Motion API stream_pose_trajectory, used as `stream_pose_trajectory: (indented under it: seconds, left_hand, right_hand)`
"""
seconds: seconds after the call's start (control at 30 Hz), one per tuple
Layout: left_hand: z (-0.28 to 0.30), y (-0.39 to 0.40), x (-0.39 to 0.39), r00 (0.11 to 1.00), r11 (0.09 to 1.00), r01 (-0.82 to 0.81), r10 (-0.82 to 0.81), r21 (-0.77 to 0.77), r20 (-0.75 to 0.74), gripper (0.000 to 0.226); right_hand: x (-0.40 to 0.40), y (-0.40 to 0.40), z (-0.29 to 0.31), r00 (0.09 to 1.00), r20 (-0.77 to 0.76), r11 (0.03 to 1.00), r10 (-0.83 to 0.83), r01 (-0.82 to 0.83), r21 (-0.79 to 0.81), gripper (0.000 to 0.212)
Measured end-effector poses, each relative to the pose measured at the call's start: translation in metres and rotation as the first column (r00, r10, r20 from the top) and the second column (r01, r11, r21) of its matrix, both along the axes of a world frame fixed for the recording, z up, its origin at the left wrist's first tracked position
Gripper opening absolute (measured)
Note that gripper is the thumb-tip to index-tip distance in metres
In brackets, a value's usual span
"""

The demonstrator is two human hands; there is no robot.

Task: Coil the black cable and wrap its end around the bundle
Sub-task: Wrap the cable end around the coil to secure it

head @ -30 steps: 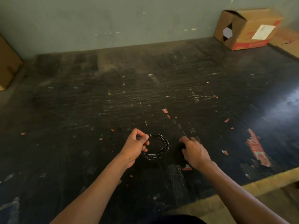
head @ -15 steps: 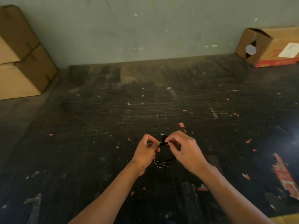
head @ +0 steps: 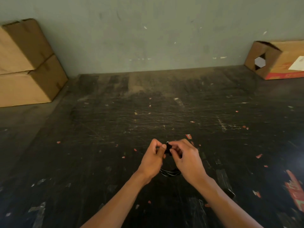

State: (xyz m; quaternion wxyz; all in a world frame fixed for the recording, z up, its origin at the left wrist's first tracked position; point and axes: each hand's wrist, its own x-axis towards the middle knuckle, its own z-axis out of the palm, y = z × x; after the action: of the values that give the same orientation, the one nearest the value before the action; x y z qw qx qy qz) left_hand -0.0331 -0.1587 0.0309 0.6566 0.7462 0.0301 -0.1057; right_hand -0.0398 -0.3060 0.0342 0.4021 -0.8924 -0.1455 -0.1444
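My right hand (head: 187, 157) has come in from the tabletop (head: 98, 145) to join my left hand (head: 152, 159). Both sets of fingers now pinch the black cable (head: 169, 173) bundle's top, held near-centre, so wrapping its end has likely begun.

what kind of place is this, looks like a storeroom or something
Probably a storeroom or packing area. Stacked cardboard boxes sit at the left, an opened carton lies by the bare wall, and the worn black work surface is scuffed with tape scraps.

Head view, down over floor (head: 115, 162)
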Motion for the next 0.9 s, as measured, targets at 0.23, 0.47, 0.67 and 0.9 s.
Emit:
stream_pose_trajectory:
  seconds: [0.23, 0.47, 0.67, 0.9]
  left_hand:
    - [0.000, 0.001, 0.002, 1.000, 1.000, -0.011, 0.011, 0.011, -0.022, 0.025]
    - [0.000, 0.005, 0.003, 0.999, 0.999, 0.032, -0.032, -0.005, -0.042, 0.026]
    - [-0.005, 0.008, 0.003, 0.999, 0.997, 0.048, -0.048, 0.062, 0.000, 0.014]
    - [-0.013, 0.010, 0.009, 0.975, 0.982, -0.167, 0.152, -0.085, -0.161, 0.017]
  right_hand:
    - [-0.001, 0.002, -0.005, 0.999, -0.018, 1.000, 0.028, -0.028, 0.004, 0.020]
    - [-0.002, 0.000, -0.009, 0.998, -0.008, 0.998, 0.064, -0.064, -0.018, 0.017]
    - [-0.005, -0.002, -0.012, 0.996, 0.008, 0.996, 0.093, -0.093, -0.006, 0.016]
    - [-0.010, -0.003, -0.007, 0.982, 0.028, 0.972, 0.185, -0.187, 0.141, 0.041]
